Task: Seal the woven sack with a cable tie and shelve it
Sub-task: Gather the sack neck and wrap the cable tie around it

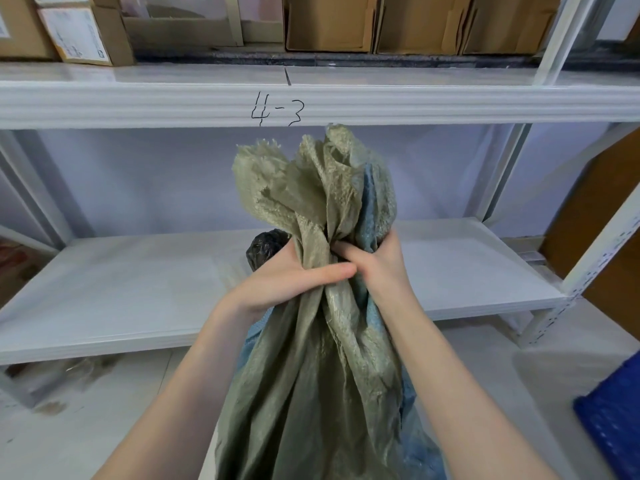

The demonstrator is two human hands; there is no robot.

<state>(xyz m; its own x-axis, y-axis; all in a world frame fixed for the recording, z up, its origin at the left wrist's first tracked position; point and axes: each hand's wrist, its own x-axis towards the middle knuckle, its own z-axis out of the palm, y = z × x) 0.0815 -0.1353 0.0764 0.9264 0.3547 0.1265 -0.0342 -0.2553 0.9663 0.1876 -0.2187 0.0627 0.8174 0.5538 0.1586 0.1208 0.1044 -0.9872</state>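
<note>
An olive-green woven sack [311, 382] with a blue patch on its right side stands upright in front of me. Its mouth is bunched into a neck, and the frayed top fans out above my hands. My left hand [287, 282] wraps the neck from the left, thumb lying across the front. My right hand [377, 261] clamps the same neck from the right, fingers dug into the folds. No cable tie is visible. A dark crumpled bag [265, 245] shows just behind my left hand.
A white metal shelf [121, 289] runs behind the sack at hand height. The shelf beam above [415, 105] is marked "4-3" and carries cardboard boxes [329, 26]. A blue crate [613, 417] sits on the floor at the right.
</note>
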